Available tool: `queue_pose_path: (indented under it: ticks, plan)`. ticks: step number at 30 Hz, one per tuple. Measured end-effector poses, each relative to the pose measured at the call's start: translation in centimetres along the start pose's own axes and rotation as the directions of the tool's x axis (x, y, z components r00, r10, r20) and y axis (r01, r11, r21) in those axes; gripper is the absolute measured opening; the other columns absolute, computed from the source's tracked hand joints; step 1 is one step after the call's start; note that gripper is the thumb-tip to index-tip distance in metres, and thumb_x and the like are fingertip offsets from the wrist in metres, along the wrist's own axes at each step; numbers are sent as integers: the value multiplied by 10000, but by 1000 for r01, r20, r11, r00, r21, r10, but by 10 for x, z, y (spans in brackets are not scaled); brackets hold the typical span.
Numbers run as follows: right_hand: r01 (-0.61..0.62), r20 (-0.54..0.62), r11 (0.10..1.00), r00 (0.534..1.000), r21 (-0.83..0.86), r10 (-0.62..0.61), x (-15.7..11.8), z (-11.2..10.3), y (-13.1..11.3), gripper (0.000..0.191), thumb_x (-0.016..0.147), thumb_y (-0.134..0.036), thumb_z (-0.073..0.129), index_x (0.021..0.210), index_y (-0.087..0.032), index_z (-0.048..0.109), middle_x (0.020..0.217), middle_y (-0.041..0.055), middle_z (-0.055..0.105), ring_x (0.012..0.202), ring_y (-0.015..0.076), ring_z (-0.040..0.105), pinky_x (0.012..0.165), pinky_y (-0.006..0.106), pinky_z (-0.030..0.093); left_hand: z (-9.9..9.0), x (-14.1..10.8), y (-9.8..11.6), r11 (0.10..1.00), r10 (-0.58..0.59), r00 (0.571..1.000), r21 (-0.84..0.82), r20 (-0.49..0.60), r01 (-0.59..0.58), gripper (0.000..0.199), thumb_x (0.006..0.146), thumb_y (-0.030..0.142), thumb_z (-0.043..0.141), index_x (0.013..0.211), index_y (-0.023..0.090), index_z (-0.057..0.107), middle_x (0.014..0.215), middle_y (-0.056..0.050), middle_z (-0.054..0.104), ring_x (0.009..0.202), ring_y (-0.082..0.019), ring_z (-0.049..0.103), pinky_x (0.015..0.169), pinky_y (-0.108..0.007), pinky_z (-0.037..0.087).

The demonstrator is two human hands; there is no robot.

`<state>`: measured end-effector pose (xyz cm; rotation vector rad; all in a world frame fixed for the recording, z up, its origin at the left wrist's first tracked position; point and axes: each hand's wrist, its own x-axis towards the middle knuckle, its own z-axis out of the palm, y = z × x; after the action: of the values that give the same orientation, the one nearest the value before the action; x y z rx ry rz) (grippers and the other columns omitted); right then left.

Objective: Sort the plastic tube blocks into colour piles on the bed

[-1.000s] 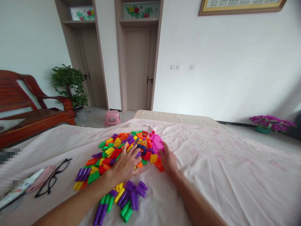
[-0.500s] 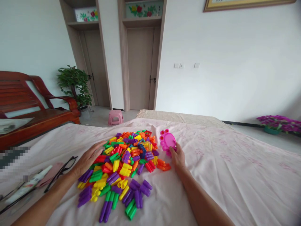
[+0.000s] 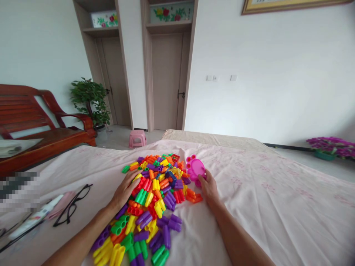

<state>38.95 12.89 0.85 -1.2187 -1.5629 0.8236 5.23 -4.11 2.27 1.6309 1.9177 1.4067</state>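
A heap of colourful plastic tube blocks [image 3: 149, 197] in purple, yellow, green, red and orange is spread over the pale cloth. Against the heap's left side lies my left hand [image 3: 126, 190], fingers stretched out and touching the blocks. My right hand [image 3: 208, 186] pinches the edge of a bright pink paw-shaped plastic piece [image 3: 197, 168] at the heap's right side. An orange block [image 3: 194, 196] lies just left of my right hand.
Black glasses [image 3: 72, 207], a pink cloth [image 3: 61, 205] and a white tube-shaped item [image 3: 36, 218] lie left of my left arm. Beyond the cloth-covered surface [image 3: 263, 207] stand a pink stool [image 3: 138, 138] and a wooden bench [image 3: 41, 136].
My left hand has moved right into the heap, and blocks on its left side have shifted and tumbled toward the near edge. The pink piece has moved slightly left.
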Motion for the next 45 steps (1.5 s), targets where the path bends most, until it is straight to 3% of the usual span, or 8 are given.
queue_pose_path:
  ticks: [5,18,22,25,30,36,40,45]
  plan:
    - [-9,-4,999,1000,37,10,0,0,-1,583,752,-412,531,1263,-143,609,802,32,710,692,203,614,618,284,464,27,-4,23,995,10,1000,103,19,-12,493,935,494,452,1332,246,608,1510,-87,456,1422,-244,373,1204,-460,253]
    - [-55,-77,989,995,141,66,0,-3,-3,588,717,-431,580,1224,-138,640,837,60,727,750,231,645,634,303,493,94,13,80,976,180,981,109,67,-187,440,926,438,501,1310,276,642,1422,-73,565,1385,-269,415,1190,-512,262]
    - [-62,-95,983,992,173,79,2,-3,-1,568,719,-448,598,1197,-147,656,820,59,727,738,234,648,611,299,490,100,17,90,975,203,974,73,103,-211,401,920,440,520,1273,321,670,1419,-32,581,1415,-280,379,1191,-536,242]
    - [-51,-85,980,994,194,69,3,-2,4,573,739,-458,602,1215,-142,642,835,65,726,735,232,650,618,299,494,88,23,95,963,270,961,-3,59,-270,355,950,413,468,1142,283,737,1267,-37,689,1266,-233,548,1137,-440,358]
    - [-51,-65,984,996,169,63,5,-2,9,607,778,-455,581,1297,-141,582,864,58,721,740,221,647,632,299,501,38,60,59,992,128,974,14,-185,-128,452,955,455,357,972,203,732,1082,-56,747,1073,-215,654,1006,-343,473]
    - [-50,-68,989,996,142,60,6,-3,7,560,780,-452,566,1229,-119,609,852,70,717,724,217,643,628,296,497,-16,109,-33,998,7,991,65,-136,2,538,836,555,409,1123,186,676,1286,-89,669,1261,-251,558,1161,-398,337]
    - [-56,-80,984,994,169,71,6,-2,5,569,758,-454,578,1217,-120,612,832,64,709,711,212,633,619,292,491,-8,119,-66,996,-54,997,64,-50,58,574,800,603,429,1124,201,679,1304,-93,667,1289,-277,540,1157,-430,337]
    - [-58,-86,977,993,205,77,5,0,3,577,744,-464,584,1197,-108,615,802,55,698,681,206,619,588,286,479,32,128,-68,999,-32,999,17,30,31,575,843,605,429,1155,195,686,1340,-86,646,1316,-259,514,1185,-397,283]
